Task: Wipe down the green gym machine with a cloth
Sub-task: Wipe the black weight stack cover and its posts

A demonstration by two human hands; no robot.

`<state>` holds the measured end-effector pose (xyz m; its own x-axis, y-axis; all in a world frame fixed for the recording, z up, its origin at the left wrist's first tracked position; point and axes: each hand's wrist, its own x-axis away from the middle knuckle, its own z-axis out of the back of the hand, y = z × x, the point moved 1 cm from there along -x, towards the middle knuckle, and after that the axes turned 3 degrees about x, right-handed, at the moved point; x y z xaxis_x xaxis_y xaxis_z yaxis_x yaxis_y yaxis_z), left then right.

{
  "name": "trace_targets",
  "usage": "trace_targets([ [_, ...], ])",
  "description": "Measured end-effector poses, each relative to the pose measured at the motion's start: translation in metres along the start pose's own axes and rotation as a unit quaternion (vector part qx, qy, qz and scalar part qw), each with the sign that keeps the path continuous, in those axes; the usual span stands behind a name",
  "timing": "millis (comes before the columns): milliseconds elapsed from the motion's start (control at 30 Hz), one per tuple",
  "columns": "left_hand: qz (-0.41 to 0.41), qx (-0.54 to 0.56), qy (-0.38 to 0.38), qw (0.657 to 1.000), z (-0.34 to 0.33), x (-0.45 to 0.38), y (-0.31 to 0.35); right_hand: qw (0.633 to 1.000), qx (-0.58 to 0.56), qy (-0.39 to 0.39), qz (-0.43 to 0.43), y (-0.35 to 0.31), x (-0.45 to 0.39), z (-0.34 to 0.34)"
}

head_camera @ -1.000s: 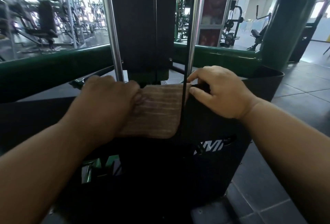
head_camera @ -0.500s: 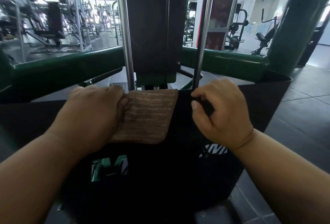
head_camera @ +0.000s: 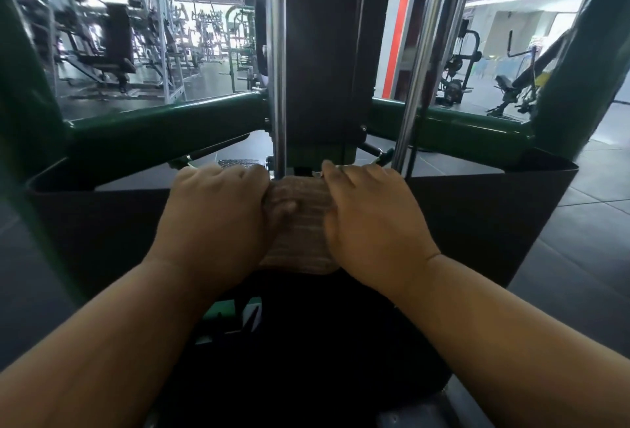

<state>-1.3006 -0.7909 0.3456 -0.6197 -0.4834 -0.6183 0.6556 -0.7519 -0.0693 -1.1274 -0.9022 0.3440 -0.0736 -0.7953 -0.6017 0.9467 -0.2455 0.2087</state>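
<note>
Both hands meet on a brown ribbed cloth (head_camera: 300, 223) that hangs folded over the top edge of the black shroud panel (head_camera: 477, 216) of the green gym machine (head_camera: 163, 127), at the middle of that edge. The left hand (head_camera: 218, 212) lies knuckles up on the cloth's left part, its grip pinching the fabric: the thumb (head_camera: 283, 204) presses on the near face of the cloth while the fingers curl over the panel's top edge behind it. The right hand (head_camera: 371, 219) covers the cloth's right part, fingers bent forward over the top edge with the fingertips pointing toward the machine's centre; its grip presses on the cloth, though whether the fingers close round the fabric cannot be told. Both forearms run up from the bottom corners of the view, converging on the cloth. Directly beyond the hands a tall dark weight stack column (head_camera: 320, 52) rises, flanked by two chrome guide rods, the left rod (head_camera: 276, 52) and the right rod (head_camera: 419, 52), standing close behind the fingertips. A thin black cable (head_camera: 416, 134) runs down beside the right rod. A green horizontal frame tube crosses behind them, joining thick green uprights at either side. Blurred gym equipment (head_camera: 112, 52) fills the hall beyond, on a dark tiled floor (head_camera: 589, 240).
</note>
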Motion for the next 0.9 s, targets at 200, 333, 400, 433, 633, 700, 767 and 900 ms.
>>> trace_targets([
  [200, 0.033, -0.009, 0.036, 0.999, 0.005, 0.016, -0.033, 0.999, -0.030, 0.017, -0.008, -0.035, -0.001, 0.005],
  [333, 0.054, -0.048, 0.036, 0.997, 0.011, 0.028, -0.059, 0.997, -0.070, 0.028, 0.016, -0.078, -0.027, 0.004],
  [400, 0.064, -0.067, 0.040, 0.995, 0.015, 0.036, -0.072, 0.993, -0.108, 0.031, 0.028, -0.092, -0.039, 0.004],
  [433, 0.070, -0.070, 0.047, 0.994, 0.017, 0.040, -0.079, 0.992, -0.120, 0.032, 0.030, -0.098, -0.043, 0.003],
  [633, 0.104, -0.053, 0.057, 0.992, 0.029, 0.066, -0.136, 0.991, -0.095, 0.021, 0.096, -0.142, -0.066, 0.011],
  [700, 0.109, -0.028, 0.046, 0.993, 0.032, 0.070, -0.148, 0.986, -0.119, -0.028, 0.112, -0.155, -0.076, 0.016],
  [767, 0.112, 0.001, 0.029, 0.993, 0.033, 0.069, -0.153, 0.981, -0.131, -0.065, 0.126, -0.164, -0.085, 0.018],
  [900, 0.137, 0.111, 0.023, 0.984, 0.033, 0.064, -0.164, 0.981, -0.119, -0.068, 0.139, -0.173, -0.094, 0.013],
])
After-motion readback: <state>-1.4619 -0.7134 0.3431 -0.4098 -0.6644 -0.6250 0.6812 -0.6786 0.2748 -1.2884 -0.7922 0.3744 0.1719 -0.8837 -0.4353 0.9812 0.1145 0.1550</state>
